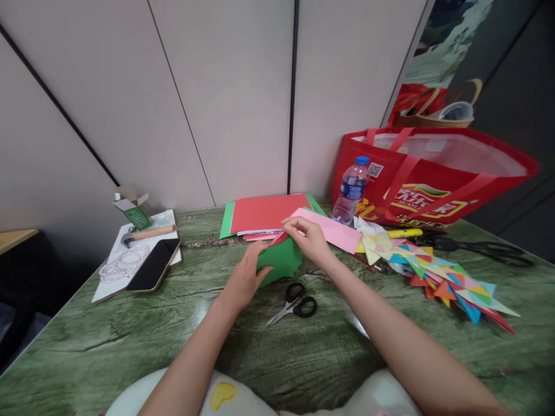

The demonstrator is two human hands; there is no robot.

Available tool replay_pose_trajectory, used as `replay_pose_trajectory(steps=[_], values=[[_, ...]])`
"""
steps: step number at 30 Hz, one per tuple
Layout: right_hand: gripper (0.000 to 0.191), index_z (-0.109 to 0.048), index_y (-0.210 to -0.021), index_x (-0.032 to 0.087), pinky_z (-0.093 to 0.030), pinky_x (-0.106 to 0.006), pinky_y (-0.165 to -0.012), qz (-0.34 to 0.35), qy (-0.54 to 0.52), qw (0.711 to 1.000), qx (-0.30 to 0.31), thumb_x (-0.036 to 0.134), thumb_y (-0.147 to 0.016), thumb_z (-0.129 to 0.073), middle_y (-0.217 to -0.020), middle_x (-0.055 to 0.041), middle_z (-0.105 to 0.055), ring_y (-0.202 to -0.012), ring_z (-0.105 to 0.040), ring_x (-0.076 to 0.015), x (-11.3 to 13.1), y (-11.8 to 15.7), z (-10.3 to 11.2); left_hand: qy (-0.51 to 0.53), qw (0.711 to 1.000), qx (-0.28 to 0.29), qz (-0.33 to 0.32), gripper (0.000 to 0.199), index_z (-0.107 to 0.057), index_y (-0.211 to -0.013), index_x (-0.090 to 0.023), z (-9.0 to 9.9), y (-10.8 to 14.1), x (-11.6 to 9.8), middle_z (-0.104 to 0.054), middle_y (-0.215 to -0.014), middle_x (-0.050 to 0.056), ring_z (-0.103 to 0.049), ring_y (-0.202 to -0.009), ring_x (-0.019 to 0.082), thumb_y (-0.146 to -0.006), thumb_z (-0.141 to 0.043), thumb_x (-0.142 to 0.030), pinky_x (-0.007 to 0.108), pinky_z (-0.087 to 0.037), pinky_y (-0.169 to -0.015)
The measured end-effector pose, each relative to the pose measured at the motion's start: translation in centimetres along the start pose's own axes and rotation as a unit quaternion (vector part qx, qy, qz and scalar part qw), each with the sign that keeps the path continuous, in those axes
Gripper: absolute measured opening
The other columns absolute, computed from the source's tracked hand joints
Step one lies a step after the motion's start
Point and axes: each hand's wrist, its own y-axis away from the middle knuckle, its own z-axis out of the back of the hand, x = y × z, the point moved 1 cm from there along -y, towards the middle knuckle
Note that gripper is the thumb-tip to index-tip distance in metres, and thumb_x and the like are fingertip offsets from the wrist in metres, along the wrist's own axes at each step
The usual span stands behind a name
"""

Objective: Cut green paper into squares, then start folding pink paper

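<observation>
A folded piece of green paper with a pink-red layer along its upper edge is held up above the table. My left hand grips its left side, thumb in front and fingers behind. At the top edge, my right hand pinches the pink-red part between thumb and fingers. Just below the paper lies a pair of scissors with black handles, blades pointing to the lower left. Behind my hands rests a stack of coloured paper sheets, red on top, with a pink sheet beside it.
To the right are folded paper triangles, a yellow marker, black scissors, a water bottle and a red bag. To the left are a phone, a hammer, beads and a small box.
</observation>
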Motion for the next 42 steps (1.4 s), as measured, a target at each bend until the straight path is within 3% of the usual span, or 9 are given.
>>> replay_pose_trajectory(steps=[5,8,14,19,24,28,35,38,42], values=[[0.028,-0.061,-0.065,0.018,-0.042,-0.027,-0.054,-0.067,-0.048,0.996,-0.029,0.046,-0.069,-0.058,-0.058,0.0015,-0.06,-0.054,-0.053,-0.0142,-3.5,-0.2,1.2,-0.005,1.0,-0.009,-0.01,0.046,-0.031,-0.119,-0.022,0.1,0.0,-0.1,-0.048,-0.116,0.011,-0.045,-0.114,0.021,-0.078,-0.053,-0.018,0.04,-0.039,-0.094],[0.032,-0.058,-0.064,0.019,-0.04,-0.026,-0.048,-0.089,-0.075,0.991,-0.059,0.05,-0.069,-0.054,-0.052,0.0032,-0.057,-0.046,-0.048,-0.0128,-4.2,0.0,0.9,-0.006,1.0,-0.013,-0.008,0.047,-0.03,-0.12,-0.022,0.1,0.0,-0.1,-0.048,-0.115,0.011,-0.046,-0.113,0.021,-0.078,-0.053,-0.02,0.041,-0.04,-0.093],[0.027,-0.06,-0.071,0.019,-0.045,-0.031,-0.069,-0.066,-0.073,0.993,-0.058,0.044,-0.076,-0.048,-0.071,-0.0015,-0.065,-0.07,-0.059,-0.0174,-2.8,0.1,-0.2,-0.017,1.0,0.004,-0.007,0.054,-0.025,-0.128,-0.023,0.1,0.0,-0.1,-0.046,-0.121,0.011,-0.043,-0.116,0.021,-0.08,-0.051,-0.021,0.039,-0.038,-0.094],[0.022,-0.062,-0.084,0.02,-0.038,-0.034,-0.085,-0.017,-0.028,0.998,-0.058,0.036,-0.078,-0.047,-0.094,-0.0047,-0.063,-0.093,-0.054,-0.0196,-0.1,0.3,-0.4,-0.022,1.0,0.006,-0.017,0.052,-0.029,-0.127,-0.022,0.1,0.1,-0.1,-0.047,-0.12,0.011,-0.043,-0.116,0.019,-0.08,-0.051,-0.021,0.037,-0.038,-0.095],[0.012,-0.063,-0.073,0.02,-0.041,-0.031,-0.076,-0.004,0.023,1.0,-0.006,0.031,-0.069,-0.06,-0.081,-0.0026,-0.064,-0.08,-0.056,-0.0187,0.0,0.6,-0.6,-0.032,0.999,0.012,-0.011,0.053,-0.029,-0.127,-0.023,0.1,0.1,-0.1,-0.046,-0.121,0.011,-0.043,-0.116,0.02,-0.078,-0.053,-0.023,0.037,-0.038,-0.095],[0.02,-0.06,-0.072,0.017,-0.043,-0.028,-0.061,-0.029,0.025,0.999,-0.026,0.036,-0.075,-0.052,-0.069,-0.0025,-0.062,-0.064,-0.055,-0.0165,-1.2,0.4,-0.3,-0.034,0.999,0.023,-0.019,0.057,-0.026,-0.13,-0.023,0.1,-0.1,-0.3,-0.046,-0.122,0.011,-0.043,-0.116,0.02,-0.079,-0.052,-0.024,0.036,-0.039,-0.094],[0.018,-0.06,-0.072,0.018,-0.04,-0.029,-0.077,-0.004,0.048,0.998,-0.036,0.036,-0.071,-0.059,-0.08,-0.0026,-0.061,-0.08,-0.054,-0.018,-0.8,0.9,-1.1,-0.036,0.999,0.024,-0.014,0.056,-0.025,-0.13,-0.025,0.0,0.0,-0.4,-0.044,-0.125,0.01,-0.04,-0.118,0.019,-0.08,-0.05,-0.023,0.035,-0.037,-0.096],[0.023,-0.059,-0.073,0.017,-0.041,-0.031,-0.071,-0.017,0.056,0.996,-0.066,0.037,-0.077,-0.05,-0.073,-0.0033,-0.06,-0.072,-0.053,-0.0181,-1.8,1.3,-1.3,-0.043,0.999,0.017,-0.013,0.053,-0.028,-0.128,-0.024,-0.1,0.0,-0.2,-0.045,-0.122,0.01,-0.042,-0.116,0.019,-0.08,-0.05,-0.021,0.034,-0.038,-0.095],[0.027,-0.057,-0.091,0.018,-0.041,-0.032,-0.075,-0.012,0.046,0.996,-0.073,0.038,-0.083,-0.042,-0.081,-0.004,-0.06,-0.079,-0.055,-0.0185,-2.1,2.1,-1.8,-0.043,0.998,-0.027,-0.021,0.043,-0.035,-0.121,-0.022,-0.1,0.0,-0.3,-0.051,-0.109,0.009,-0.049,-0.106,0.018,-0.081,-0.048,-0.015,0.032,-0.042,-0.089]])
